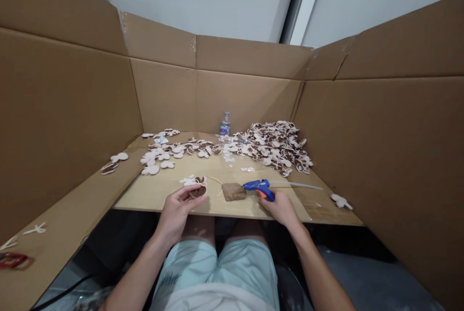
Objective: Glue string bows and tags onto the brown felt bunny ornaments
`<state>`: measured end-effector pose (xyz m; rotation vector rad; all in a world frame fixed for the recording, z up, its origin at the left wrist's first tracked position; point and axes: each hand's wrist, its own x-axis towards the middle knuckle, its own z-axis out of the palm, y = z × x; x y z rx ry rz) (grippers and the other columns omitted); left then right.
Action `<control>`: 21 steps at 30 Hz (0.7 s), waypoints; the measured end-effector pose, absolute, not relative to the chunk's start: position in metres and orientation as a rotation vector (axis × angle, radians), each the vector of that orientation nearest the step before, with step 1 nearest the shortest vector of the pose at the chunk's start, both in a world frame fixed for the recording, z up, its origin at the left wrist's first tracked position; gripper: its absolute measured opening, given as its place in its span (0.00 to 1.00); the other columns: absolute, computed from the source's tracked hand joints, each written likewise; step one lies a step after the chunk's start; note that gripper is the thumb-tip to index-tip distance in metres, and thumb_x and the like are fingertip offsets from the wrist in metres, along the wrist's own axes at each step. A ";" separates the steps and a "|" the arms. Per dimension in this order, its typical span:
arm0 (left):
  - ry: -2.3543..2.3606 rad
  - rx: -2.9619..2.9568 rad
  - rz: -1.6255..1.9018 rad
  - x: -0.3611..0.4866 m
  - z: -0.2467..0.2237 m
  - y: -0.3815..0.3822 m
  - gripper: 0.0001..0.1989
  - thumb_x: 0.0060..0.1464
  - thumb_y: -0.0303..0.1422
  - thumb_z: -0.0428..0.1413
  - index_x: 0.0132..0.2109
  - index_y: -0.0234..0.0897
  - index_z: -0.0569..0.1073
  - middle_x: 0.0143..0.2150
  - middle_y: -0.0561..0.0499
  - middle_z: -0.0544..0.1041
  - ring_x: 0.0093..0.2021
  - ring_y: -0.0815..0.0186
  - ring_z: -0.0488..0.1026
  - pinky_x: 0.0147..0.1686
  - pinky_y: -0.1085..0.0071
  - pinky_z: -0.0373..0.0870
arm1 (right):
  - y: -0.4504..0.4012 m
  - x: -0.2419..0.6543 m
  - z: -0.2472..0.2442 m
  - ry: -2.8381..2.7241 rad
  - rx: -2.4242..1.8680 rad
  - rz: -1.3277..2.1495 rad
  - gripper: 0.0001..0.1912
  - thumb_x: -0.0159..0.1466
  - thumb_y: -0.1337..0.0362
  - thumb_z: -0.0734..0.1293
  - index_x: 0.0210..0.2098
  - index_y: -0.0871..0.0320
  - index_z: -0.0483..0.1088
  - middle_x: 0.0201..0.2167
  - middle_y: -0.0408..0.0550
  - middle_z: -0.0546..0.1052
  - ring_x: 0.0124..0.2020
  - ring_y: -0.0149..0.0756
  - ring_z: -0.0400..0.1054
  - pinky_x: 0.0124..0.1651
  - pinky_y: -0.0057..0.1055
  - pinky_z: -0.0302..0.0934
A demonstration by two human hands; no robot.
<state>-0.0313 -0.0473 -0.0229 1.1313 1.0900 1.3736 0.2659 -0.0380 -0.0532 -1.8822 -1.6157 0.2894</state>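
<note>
Between the fingers of my left hand (178,207) is a small brown and white bunny-shaped felt piece (198,188), held above the board's front edge. A thin cream cord trails from it to the right. My right hand (279,208) is wrapped round the handle of a blue glue gun (258,186) with an orange trigger. The gun's nozzle points left, over a brown square pad (234,192). A long translucent glue stick (297,185) sticks out of the gun's back. Small white pieces (187,180) lie just behind my left hand.
A large pile of brown and white felt pieces (275,144) fills the back right. More white pieces (159,156) spread across the back left. A water bottle (225,124) stands behind. Tall cardboard walls (250,98) enclose the board (145,195). A red-handled tool (12,260) lies far left.
</note>
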 end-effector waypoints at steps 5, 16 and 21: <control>1.101 1.277 1.367 -0.030 -0.017 -0.055 0.18 0.40 0.34 0.67 0.41 0.36 0.80 0.45 0.44 0.82 0.49 0.56 0.77 0.52 0.62 0.71 | -0.047 0.260 -0.040 -1.620 -1.732 0.249 0.24 0.56 0.52 0.66 0.45 0.63 0.73 0.37 0.55 0.80 0.36 0.46 0.74 0.38 0.34 0.65; 1.116 1.416 1.420 -0.024 -0.001 -0.074 0.15 0.41 0.33 0.66 0.40 0.37 0.81 0.43 0.45 0.83 0.42 0.56 0.80 0.44 0.64 0.77 | -0.103 0.207 -0.015 -1.570 -1.420 0.236 0.27 0.58 0.49 0.68 0.50 0.62 0.73 0.29 0.49 0.78 0.28 0.39 0.70 0.30 0.30 0.65; 1.035 1.349 1.388 -0.023 0.002 -0.080 0.16 0.41 0.31 0.66 0.42 0.38 0.80 0.41 0.47 0.83 0.41 0.58 0.81 0.46 0.64 0.77 | -0.104 0.202 -0.018 -1.592 -1.384 0.253 0.25 0.59 0.51 0.68 0.48 0.64 0.73 0.30 0.50 0.78 0.28 0.38 0.70 0.31 0.29 0.65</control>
